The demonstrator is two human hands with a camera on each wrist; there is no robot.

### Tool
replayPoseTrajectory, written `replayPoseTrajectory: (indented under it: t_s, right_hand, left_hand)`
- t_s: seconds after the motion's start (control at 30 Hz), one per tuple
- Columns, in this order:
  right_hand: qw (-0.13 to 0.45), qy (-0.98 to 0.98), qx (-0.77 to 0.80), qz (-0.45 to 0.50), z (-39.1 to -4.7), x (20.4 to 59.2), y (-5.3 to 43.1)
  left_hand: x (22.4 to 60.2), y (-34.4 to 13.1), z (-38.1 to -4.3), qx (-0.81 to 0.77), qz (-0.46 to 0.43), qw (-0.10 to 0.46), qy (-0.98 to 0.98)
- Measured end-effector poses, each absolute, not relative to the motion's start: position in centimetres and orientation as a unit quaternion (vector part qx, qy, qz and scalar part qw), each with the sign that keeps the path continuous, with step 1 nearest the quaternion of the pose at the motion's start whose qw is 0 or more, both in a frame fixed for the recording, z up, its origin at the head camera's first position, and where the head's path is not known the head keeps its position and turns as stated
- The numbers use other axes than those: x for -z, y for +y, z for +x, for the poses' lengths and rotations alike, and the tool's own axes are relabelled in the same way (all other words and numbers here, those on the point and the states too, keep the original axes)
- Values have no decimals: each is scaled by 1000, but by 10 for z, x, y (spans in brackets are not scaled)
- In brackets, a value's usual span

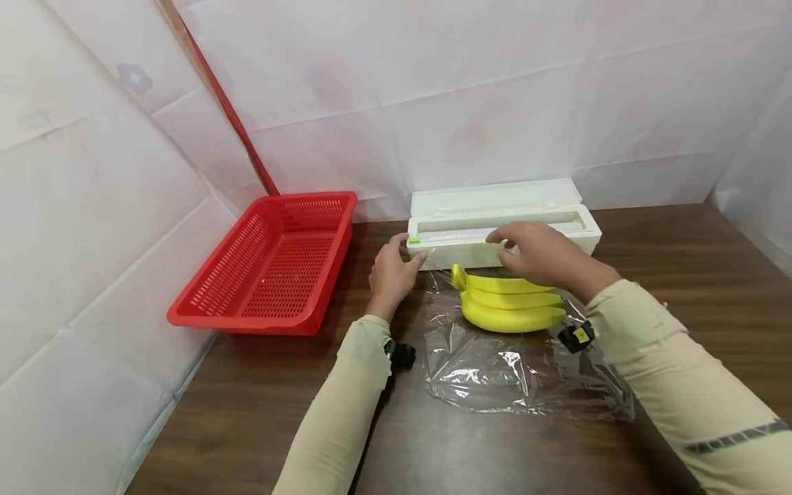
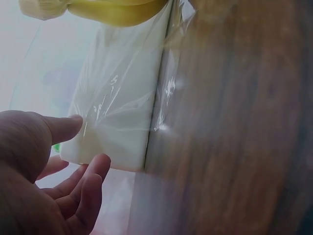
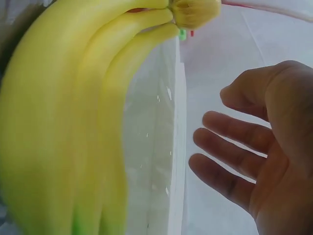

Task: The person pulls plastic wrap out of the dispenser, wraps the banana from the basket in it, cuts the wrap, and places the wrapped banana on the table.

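A white cling film dispenser stands at the back of the table with its lid raised and a roll inside. Clear cling film runs down its front and spreads over the table, under a bunch of yellow bananas. My left hand is at the dispenser's left end, thumb near the front face and fingers by the end, beside a small green piece. My right hand hovers over the dispenser's front edge behind the bananas, fingers loosely bent with nothing between them in the right wrist view.
A red plastic basket with slotted walls stands to the left on the dark wooden table. White patterned sheeting covers the walls behind and beside it. A red strip runs up the back left corner.
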State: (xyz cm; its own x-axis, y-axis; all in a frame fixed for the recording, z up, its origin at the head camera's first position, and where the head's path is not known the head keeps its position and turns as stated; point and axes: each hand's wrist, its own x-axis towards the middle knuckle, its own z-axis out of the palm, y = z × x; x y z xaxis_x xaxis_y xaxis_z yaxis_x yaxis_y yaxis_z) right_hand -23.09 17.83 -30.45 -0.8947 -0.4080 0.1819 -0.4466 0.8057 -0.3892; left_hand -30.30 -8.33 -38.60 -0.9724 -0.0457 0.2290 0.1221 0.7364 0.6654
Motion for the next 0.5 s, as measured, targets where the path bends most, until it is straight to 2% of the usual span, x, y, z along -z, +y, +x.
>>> replayPoseTrajectory:
  t_s: [0.5]
  right_hand:
    - [-37,-937,-195,286,-266,306,124]
  left_hand:
    - [391,-82,-302,336,-23,114,-935]
